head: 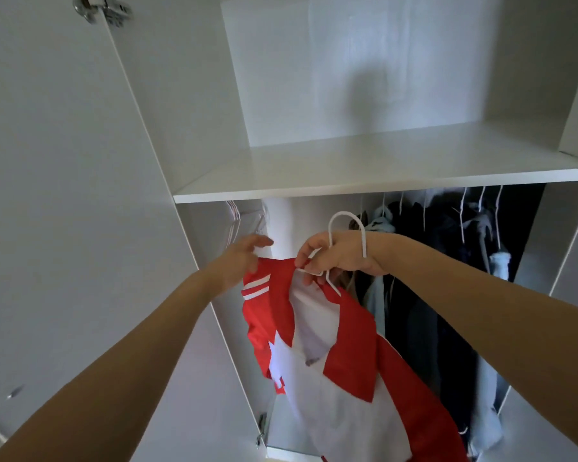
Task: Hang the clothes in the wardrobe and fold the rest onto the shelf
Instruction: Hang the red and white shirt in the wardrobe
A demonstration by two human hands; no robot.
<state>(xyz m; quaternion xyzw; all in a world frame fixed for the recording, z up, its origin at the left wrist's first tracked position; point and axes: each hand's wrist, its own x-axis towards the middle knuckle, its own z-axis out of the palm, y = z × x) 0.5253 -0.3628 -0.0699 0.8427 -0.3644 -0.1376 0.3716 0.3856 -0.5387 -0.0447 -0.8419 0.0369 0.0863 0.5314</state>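
A red and white shirt (pixel 331 361) hangs on a white hanger (pixel 346 225) in front of the open wardrobe. My right hand (pixel 341 258) grips the hanger just below its hook, with the hook arching over my wrist. My left hand (pixel 244 258) holds the shirt's red shoulder at the left, fingers partly extended toward the wardrobe's left wall. The shirt's collar is open and its body droops down toward the bottom of the view.
A white shelf (pixel 381 171) spans the wardrobe above the hanging space. Several dark and light-blue garments (pixel 447 278) hang on white hangers at the right. Spare white hangers (pixel 237 218) hang at the far left. The wardrobe door (pixel 64 195) stands open at left.
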